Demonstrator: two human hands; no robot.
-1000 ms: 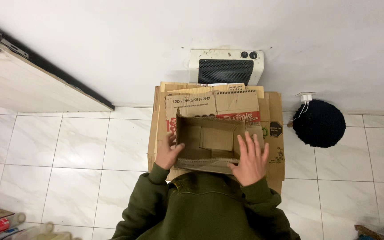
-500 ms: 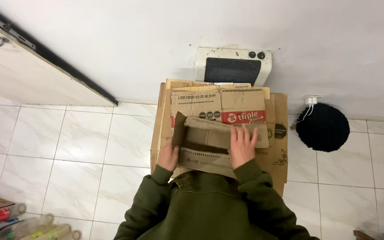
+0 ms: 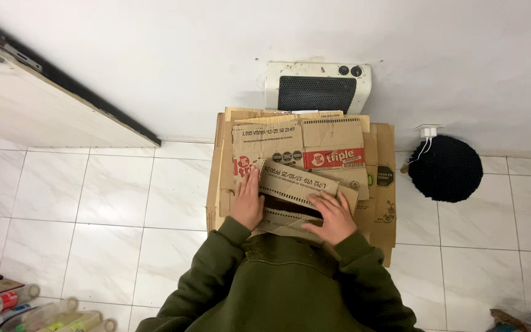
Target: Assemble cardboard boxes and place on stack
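White glossy tiles (image 3: 93,209) cover the floor, meeting a white wall (image 3: 155,49) at the top of the view. A pale door (image 3: 38,104) with a metal handle stands at the upper left, its dark edge running diagonally down to the floor. Against the wall sits a white heater (image 3: 318,86) with a dark grille and two knobs. To its right a round black object (image 3: 445,168) rests on the tiles, with a white plug and cable just above it. Plastic bottles (image 3: 26,310) lie in the lower left corner.

Directly in front of the heater lies a stack of flattened cardboard (image 3: 302,144), brown sheets piled on the floor. On top of it, nearest the person, is a partly collapsed cardboard box (image 3: 296,190), its upper panel tilted and a dark gap showing beneath.

The person wears an olive green jacket (image 3: 278,283). The left hand (image 3: 247,200) lies flat on the left end of the box, fingers extended and close together, pressing rather than gripping. The right hand (image 3: 334,216) rests on the right side of the box, fingers spread and slightly curled over the panel's edge, holding nothing closed within it.
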